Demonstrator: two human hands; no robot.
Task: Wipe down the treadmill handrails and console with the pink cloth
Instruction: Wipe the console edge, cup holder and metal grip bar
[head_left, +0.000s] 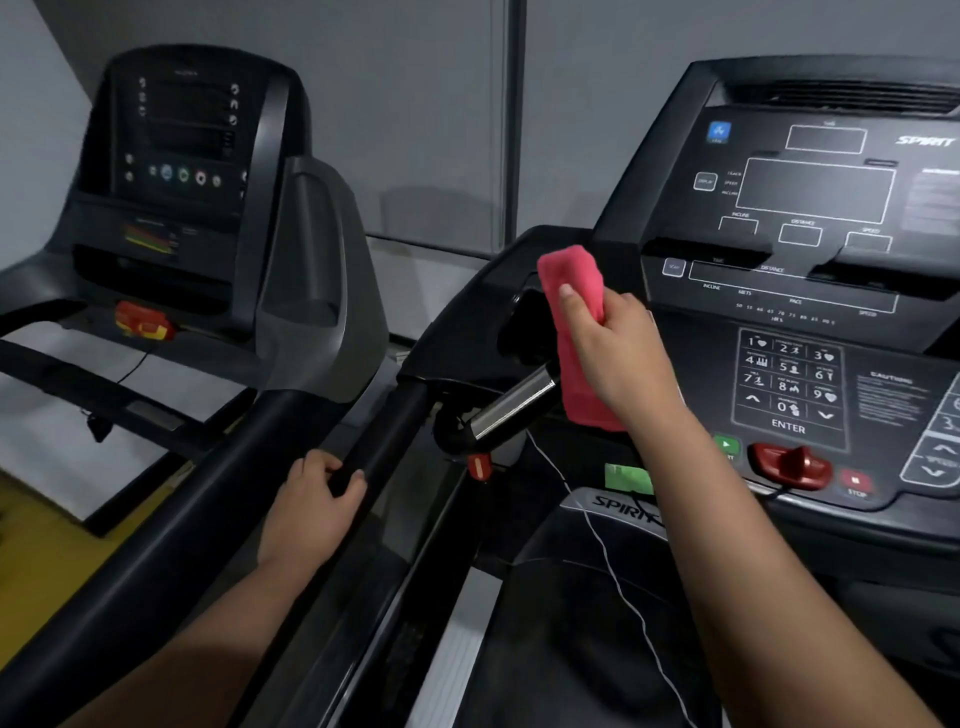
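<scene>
My right hand (618, 353) grips a folded pink cloth (569, 291) and holds it against the left edge of the treadmill console (810, 249), over the dark cup recess. The cloth hangs down to the chrome pulse grip (514, 402). My left hand (311, 506) is curled round the black left handrail (384, 441) of the same treadmill. The console shows a number keypad (789, 382), a red safety key (789, 465) and a stop button.
A second treadmill (208, 171) stands close on the left, its black handrail (156, 530) running beside mine. A thin white cord (608, 561) trails down from the console over the belt. A grey wall is behind both machines. Yellow floor shows at the lower left.
</scene>
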